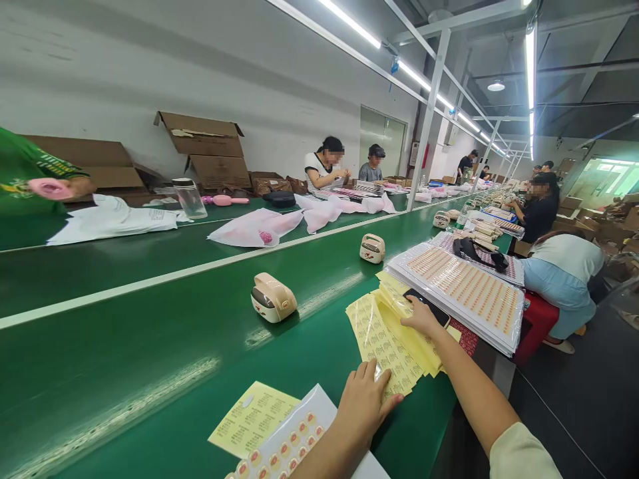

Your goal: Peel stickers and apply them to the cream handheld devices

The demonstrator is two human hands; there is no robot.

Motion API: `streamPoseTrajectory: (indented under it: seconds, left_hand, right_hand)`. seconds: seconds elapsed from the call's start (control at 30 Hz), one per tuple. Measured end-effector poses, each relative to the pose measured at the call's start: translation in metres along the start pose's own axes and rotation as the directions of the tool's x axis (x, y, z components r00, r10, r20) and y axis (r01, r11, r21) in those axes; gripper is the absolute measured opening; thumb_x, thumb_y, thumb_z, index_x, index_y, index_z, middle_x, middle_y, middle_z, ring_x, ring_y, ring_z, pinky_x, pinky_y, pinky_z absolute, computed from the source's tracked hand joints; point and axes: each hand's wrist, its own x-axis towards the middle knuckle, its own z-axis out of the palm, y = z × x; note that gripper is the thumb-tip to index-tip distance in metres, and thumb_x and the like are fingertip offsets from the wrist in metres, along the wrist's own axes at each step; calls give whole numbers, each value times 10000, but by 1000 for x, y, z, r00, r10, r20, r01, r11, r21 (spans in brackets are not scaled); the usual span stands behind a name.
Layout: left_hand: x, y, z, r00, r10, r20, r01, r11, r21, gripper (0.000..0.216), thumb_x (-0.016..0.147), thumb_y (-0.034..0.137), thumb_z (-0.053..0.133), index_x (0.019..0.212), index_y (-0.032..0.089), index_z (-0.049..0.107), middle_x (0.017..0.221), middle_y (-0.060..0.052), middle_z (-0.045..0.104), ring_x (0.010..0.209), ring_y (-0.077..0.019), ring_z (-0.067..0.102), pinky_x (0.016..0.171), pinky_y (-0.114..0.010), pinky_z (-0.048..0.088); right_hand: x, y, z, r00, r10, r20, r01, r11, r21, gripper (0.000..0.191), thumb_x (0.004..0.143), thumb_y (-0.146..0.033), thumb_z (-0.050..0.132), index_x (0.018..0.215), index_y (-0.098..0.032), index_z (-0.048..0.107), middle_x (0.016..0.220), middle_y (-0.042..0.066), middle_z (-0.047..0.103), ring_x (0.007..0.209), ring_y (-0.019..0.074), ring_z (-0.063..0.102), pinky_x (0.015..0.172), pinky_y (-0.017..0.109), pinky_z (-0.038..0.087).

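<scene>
My left hand (365, 400) lies flat, fingers spread, on the near end of a fanned stack of yellow sticker sheets (387, 339) on the green conveyor belt (150, 346). My right hand (423, 317) rests on the far side of the same stack, fingers down on the sheets, next to a dark phone (430, 306). A single yellow sheet (252, 418) and a white sheet of round red stickers (289, 442) lie by my left wrist.
A pile of sticker sheets (464, 289) lies at the right. Two cream-coloured small devices (272, 297) (372, 248) ride the belt. White bags (257, 226), a clear jar (190, 197) and cardboard boxes (207, 150) lie beyond. Several seated people work along both sides.
</scene>
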Motion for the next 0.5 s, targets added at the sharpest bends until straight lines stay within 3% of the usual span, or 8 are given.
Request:
streamPoseTrajectory:
  seconds: [0.1,0.2,0.37,0.5]
  left_hand:
    - [3,1,3,1000,6,-24,-6,1000,-29,452,834,505,453,1142,211,605,1206,-168,577,1079,-330,536,843,-472,449]
    - [9,0,6,998,40,-54,-44,997,-66,450,810,531,480,1118,233,617,1189,-137,590,1129,-327,501,912,-487,407]
    - [12,1,6,987,76,-143,-93,989,-115,429,782,480,558,1091,187,610,1121,-140,612,1056,-304,543,864,-445,453]
    - [-22,1,-12,965,126,-228,-159,979,-130,208,839,321,503,967,205,620,918,-78,650,849,-217,599,712,-332,497]
  right_hand:
    - [5,8,-4,1000,-6,16,5,998,64,678,713,-279,580,1337,-155,345,1147,107,589,991,221,569,789,300,417]
    - [5,10,-5,1000,-13,27,11,997,71,663,728,-282,568,1338,-152,342,1123,96,600,954,207,585,777,291,423]
    - [-8,-1,6,1000,-26,10,27,996,-79,759,651,-301,663,1333,-159,362,1244,164,498,1169,327,418,899,431,351]
    - [-21,-15,14,997,-81,5,81,980,-182,793,657,-301,691,1353,-153,340,1384,205,350,1288,379,255,977,516,261]
